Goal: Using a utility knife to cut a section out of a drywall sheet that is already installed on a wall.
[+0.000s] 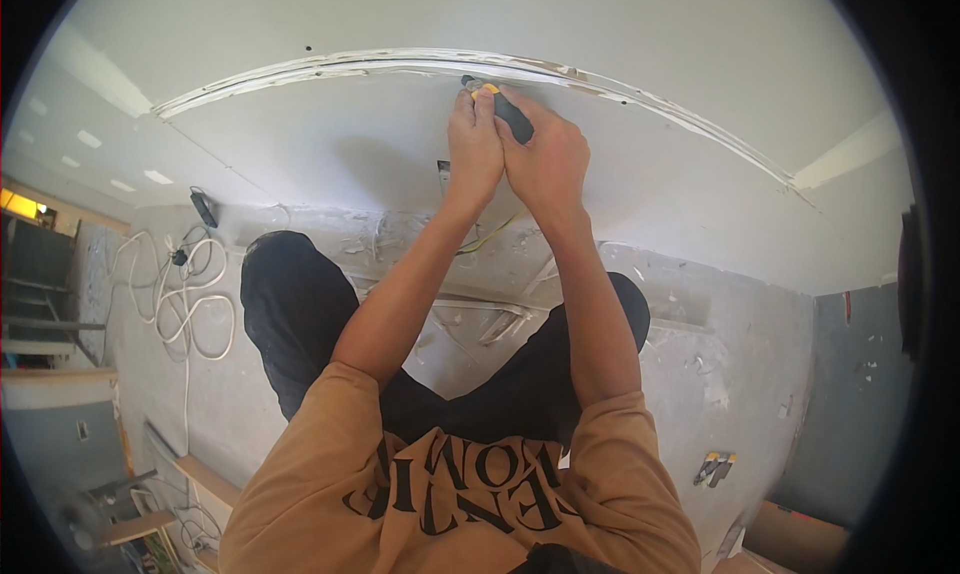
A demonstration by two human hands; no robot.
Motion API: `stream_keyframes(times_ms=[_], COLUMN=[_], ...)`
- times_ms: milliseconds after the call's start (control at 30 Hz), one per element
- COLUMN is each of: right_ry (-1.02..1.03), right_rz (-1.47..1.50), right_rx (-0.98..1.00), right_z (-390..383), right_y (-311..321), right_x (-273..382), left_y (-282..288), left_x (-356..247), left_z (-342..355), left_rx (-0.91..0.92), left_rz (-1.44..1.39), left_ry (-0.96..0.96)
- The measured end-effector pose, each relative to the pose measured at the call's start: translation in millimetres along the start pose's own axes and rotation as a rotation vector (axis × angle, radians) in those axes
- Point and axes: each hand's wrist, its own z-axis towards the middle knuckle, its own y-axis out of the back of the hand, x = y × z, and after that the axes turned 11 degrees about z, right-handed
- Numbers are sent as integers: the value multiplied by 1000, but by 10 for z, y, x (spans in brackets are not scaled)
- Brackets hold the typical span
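A utility-knife-like tool point(514, 116) with a dark handle and yellow part is held against the pale wallboard point(480, 19), just below a long scored seam point(352, 59) with ragged white edges. My right hand point(545, 159) wraps round the dark handle. My left hand point(473, 149) grips the tool's front end, thumb on top near the yellow part, and partly hides it. The tool's tip at the board is too small to make out clearly. A small cut-out point(443, 174) in the board shows behind my left wrist.
My legs in dark trousers are bent on the dusty floor point(730, 364), among white offcuts point(500, 324). A coiled white cable point(213, 326) and black power strip point(203, 207) lie left. Scrapers point(715, 471) lie at lower right. Boards point(205, 479) and a fan-like object point(75, 519) are at lower left.
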Motion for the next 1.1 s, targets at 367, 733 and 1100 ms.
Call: stream_keyframes(times_ms=[367, 733, 1100], right_ry=[-34, 11, -64], right_rz=[-8, -25, -6], right_rx=[-35, -82, -47], right_z=[-67, -72, -92], right_y=[306, 421, 597], right_x=[-119, -216, -182], left_y=[-324, -480, -638], left_x=[8, 43, -8], left_z=[-170, -180, -273], left_rx=[52, 84, 44], left_rz=[15, -90, 29], left_ry=[-93, 18, -87])
